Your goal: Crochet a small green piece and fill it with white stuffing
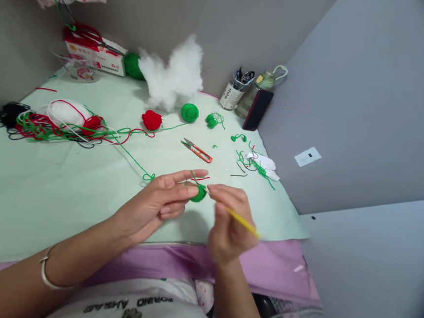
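Between the thumb and fingers of my left hand (169, 195) is a small round green crochet piece (198, 194). A green strand passes over the raised index finger and trails left across the table. My right hand (234, 223) is closed around a crochet hook with a yellow handle (242, 222); its tip meets the green piece. The right hand is slightly blurred. Just beyond the fingers lies a short red yarn scrap (201, 178). Orange-handled thread snips (198, 151) rest on the table past both hands.
A tangle of yarn (67, 121) spreads at the left. Behind the snips sit a red crocheted piece (152, 120), a green ball (190, 112) and white stuffing (175, 74). A phone (258, 109) leans on a bottle (265, 79). Yarn scraps (261, 168) lie near the right edge.
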### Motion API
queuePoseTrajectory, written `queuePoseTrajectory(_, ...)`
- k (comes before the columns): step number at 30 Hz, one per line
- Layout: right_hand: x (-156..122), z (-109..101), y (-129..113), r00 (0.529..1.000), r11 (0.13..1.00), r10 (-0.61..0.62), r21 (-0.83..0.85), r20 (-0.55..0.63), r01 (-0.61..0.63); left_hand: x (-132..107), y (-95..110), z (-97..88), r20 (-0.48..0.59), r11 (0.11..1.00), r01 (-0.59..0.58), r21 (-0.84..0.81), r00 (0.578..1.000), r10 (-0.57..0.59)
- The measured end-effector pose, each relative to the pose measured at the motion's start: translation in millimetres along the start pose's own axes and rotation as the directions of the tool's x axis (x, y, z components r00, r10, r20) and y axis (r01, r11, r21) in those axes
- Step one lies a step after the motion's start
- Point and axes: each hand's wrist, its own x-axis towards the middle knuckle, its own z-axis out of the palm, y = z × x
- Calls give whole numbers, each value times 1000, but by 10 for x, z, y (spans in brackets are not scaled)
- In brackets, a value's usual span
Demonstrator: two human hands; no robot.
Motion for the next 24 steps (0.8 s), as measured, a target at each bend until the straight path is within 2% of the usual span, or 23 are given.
queuePoseTrajectory(2,59,7,-21,977,954,203,237,-60,-184,5,32,-13,-11,999,-41,-15,999,41)
queuePoseTrajectory(3,87,16,-29,959,913,278,325,-54,-246,3,40,-13,-11,998,-68,-3,998,68)
queuePoseTrajectory(4,109,27,-35,947,881,319,377,-32,-284,-1,41,-9,-3,996,-88,15,996,88)
queuePoseTrajectory(6,125,52,-39,943,870,332,378,22,-315,-8,22,6,1,991,-116,64,993,116)
queuePoseTrajectory(9,70,68,-33,965,941,261,216,36,-262,-5,-30,33,-58,975,-175,139,981,185)
queuePoseTrajectory(11,6,60,-21,991,990,129,45,47,-131,5,-56,44,-95,970,-198,139,973,212)
queuePoseTrajectory(13,-40,44,-8,997,994,-14,-106,72,21,19,-59,41,-79,987,-144,73,986,150)
queuePoseTrajectory(15,-40,27,-4,996,990,-53,-129,70,61,33,-41,24,-34,999,-47,-19,998,47)
queuePoseTrajectory(17,3,13,-10,998,998,62,0,9,-62,39,-14,3,-13,996,3,-86,1000,-4)
queuePoseTrajectory(20,82,12,-27,949,916,315,269,-25,-297,30,7,-4,-38,995,-53,-80,998,50)
queuePoseTrajectory(22,109,25,-35,932,879,360,323,35,-352,15,2,12,-44,994,-111,2,993,111)
queuePoseTrajectory(24,111,43,-43,939,895,335,286,73,-341,2,-6,31,-52,984,-156,88,986,161)
